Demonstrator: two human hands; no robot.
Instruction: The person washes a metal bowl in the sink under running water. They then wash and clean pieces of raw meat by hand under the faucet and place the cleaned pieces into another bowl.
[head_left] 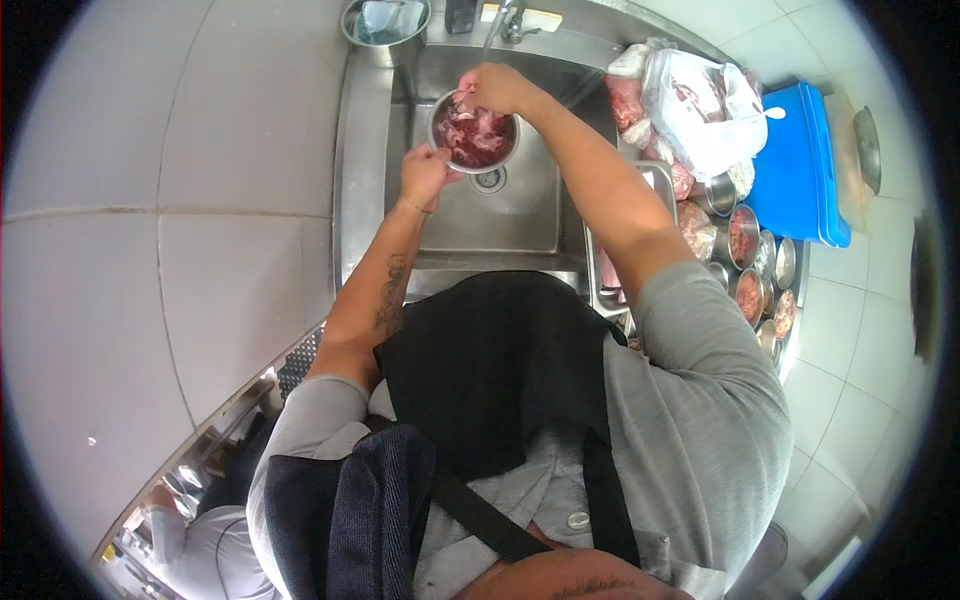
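Note:
Over a steel sink I hold a round metal bowl containing pieces of raw meat in reddish liquid. My left hand grips the bowl's near left rim, thumb on top. At the far rim, my right hand has its fingers closed on a pale piece of meat at the bowl's edge. Just behind that hand is the faucet, and whether water runs from it is hard to make out. Below the bowl lies the sink drain.
A metal container stands at the sink's back left corner. Right of the sink are bagged meat, a steel tray, several metal bowls of meat and a blue bin. Another person is at lower left.

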